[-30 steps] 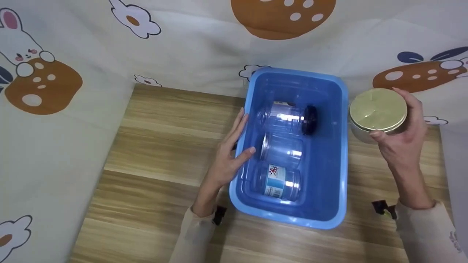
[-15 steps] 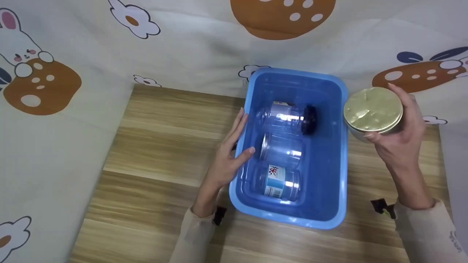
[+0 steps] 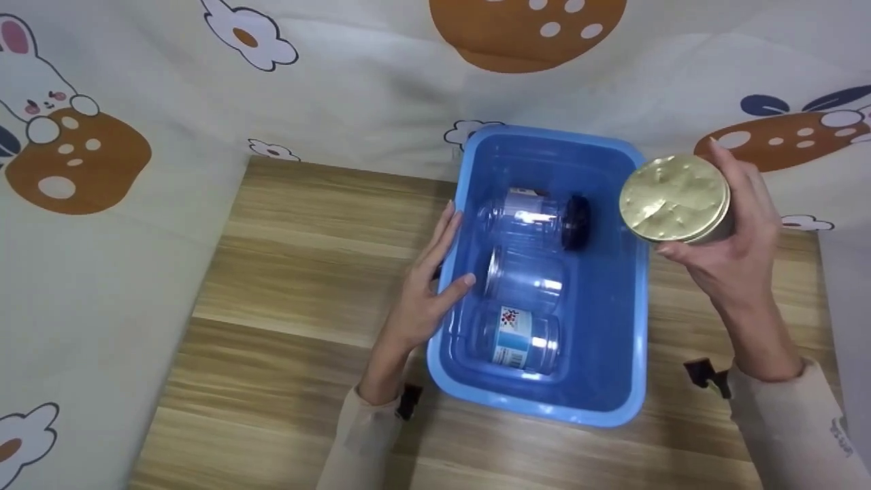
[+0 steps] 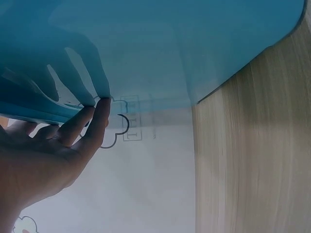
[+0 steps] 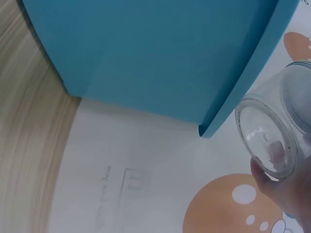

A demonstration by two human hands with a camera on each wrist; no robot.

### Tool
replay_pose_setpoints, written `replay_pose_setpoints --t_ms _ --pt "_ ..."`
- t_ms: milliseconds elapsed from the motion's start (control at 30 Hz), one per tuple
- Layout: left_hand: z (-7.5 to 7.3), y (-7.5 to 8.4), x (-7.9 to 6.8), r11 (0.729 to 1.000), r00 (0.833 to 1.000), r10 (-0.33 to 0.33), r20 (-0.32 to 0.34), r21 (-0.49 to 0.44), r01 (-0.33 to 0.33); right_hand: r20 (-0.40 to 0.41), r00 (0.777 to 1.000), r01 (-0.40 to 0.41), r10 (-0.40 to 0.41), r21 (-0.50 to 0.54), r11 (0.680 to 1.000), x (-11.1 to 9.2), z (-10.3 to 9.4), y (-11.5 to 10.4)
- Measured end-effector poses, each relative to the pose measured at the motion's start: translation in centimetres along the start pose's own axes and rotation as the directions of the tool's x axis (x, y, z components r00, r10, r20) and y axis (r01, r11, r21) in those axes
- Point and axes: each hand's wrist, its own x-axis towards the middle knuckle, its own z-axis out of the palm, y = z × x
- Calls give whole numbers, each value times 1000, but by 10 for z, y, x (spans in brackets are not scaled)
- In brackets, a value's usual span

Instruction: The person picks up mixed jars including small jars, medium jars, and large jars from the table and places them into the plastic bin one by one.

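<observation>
A blue plastic tub (image 3: 638,340) stands on the table. My left hand (image 3: 422,299) holds its left rim, thumb over the edge inside and fingers along the outer wall; in the left wrist view the fingertips (image 4: 103,103) touch that wall. My right hand (image 3: 738,248) grips a clear jar with a gold lid (image 3: 674,197), tilted over the tub's upper right rim. In the right wrist view the jar's clear base (image 5: 267,138) shows. Inside the tub lie a clear jar with a dark lid (image 3: 577,223), a plain clear jar (image 3: 525,279) and one with a blue label (image 3: 512,338).
The wood-grain table (image 3: 286,272) extends to the left of the tub and in front of it. A pale cloth (image 3: 354,95) printed with rabbits, flowers and orange shapes stands behind and at the sides. The tub's right half holds bare floor beside the jars.
The gold-lidded jar has moved left and up in my right hand, from beside the tub to over its rim, tilting more. My left hand and the jars inside stay put.
</observation>
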Motion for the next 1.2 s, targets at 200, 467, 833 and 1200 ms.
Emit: replay_pose_setpoints --t_ms 200,467,833,1200 --pt "1 1 0 1000 1000 9 9 -6 -9 47 999 16 -17 10 1000 1 5 -1" --pt "0 1 0 1000 1000 18 9 -23 -18 104 995 11 -9 -24 1000 0 7 3" --pt "2 1 2 1000 1000 1 22 -29 -1 176 984 21 -1 -114 993 -1 7 18" --pt "3 4 1 1000 1000 -15 19 -22 16 377 924 48 69 -293 955 -3 17 18"
